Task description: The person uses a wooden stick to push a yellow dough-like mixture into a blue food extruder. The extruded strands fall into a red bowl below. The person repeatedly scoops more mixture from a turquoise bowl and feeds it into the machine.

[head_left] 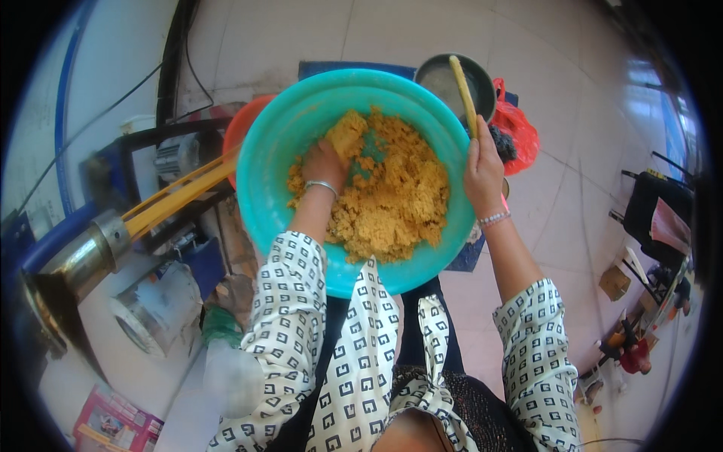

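Toward the far left rim of the turquoise basin, our left hand is down inside, its fingers curled round the near side of a lump of pressed dough, which sits just beyond the knuckles and pokes out to their right; the fingertips themselves are hidden from us. Loose crumbly dough spreads from that lump across the basin's bottom, thickest toward the near right rim, with some bare turquoise showing near the far side. Just at the basin's right rim, our right hand closes on a pale yellow stick, its near end between thumb and fingers, the rest rising well past them; whether this hand also touches the rim, we cannot tell. Beyond the far right rim we see a round dark pan and, to its right, a red plastic bag. An orange-red tub peeks past the left rim, and beside it yellow strands run from a metal nozzle farther left
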### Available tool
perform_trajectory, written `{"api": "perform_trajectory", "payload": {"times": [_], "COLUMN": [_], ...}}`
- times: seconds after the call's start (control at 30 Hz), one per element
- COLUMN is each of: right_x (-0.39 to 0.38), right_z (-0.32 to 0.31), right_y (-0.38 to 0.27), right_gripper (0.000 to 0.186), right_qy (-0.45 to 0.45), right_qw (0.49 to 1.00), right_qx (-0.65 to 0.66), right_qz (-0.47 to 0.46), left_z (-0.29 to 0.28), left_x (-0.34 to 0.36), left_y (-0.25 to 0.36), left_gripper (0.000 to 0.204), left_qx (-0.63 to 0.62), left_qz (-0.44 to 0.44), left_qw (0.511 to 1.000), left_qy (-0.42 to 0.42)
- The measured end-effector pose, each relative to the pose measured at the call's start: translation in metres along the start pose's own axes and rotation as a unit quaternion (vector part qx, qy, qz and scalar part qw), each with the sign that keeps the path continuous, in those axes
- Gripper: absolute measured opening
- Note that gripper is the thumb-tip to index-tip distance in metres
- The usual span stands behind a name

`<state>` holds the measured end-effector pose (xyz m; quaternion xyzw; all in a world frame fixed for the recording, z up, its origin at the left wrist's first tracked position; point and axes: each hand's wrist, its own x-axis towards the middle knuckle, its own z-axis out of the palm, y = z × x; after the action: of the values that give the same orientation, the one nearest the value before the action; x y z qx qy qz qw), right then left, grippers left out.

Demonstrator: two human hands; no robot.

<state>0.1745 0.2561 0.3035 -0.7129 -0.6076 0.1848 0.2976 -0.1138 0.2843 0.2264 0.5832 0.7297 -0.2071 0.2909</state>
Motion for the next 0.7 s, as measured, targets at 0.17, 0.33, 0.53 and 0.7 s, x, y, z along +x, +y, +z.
{"api": "perform_trajectory", "payload": {"times": [0.17, 0.33, 0.53, 0.7], "right_x": [-0.001, -0.001, -0.002, -0.001], "right_z": [0.008, 0.015, 0.013, 0.009], "right_y": [0.007, 0.010, 0.010, 0.002], "right_gripper": [0.043, 0.043, 0.043, 0.042], "right_qy": [-0.015, -0.019, -0.026, -0.020], "right_qw": [1.000, 1.000, 0.999, 1.000], "right_qx": [-0.011, -0.005, 0.000, 0.015], "right_qz": [0.020, 0.022, 0.025, 0.016], "left_z": [-0.061, -0.088, -0.085, -0.068], "left_x": [-0.027, -0.023, -0.005, 0.028], "left_y": [-0.024, -0.027, 0.021, 0.020], "left_gripper": [0.093, 0.097, 0.046, 0.038], "left_qx": [-0.129, -0.230, -0.116, -0.130], "left_qz": [-0.006, -0.006, 0.001, 0.058], "left_qw": [0.982, 0.967, 0.992, 0.988], "left_qy": [-0.136, -0.108, 0.050, 0.056]}}
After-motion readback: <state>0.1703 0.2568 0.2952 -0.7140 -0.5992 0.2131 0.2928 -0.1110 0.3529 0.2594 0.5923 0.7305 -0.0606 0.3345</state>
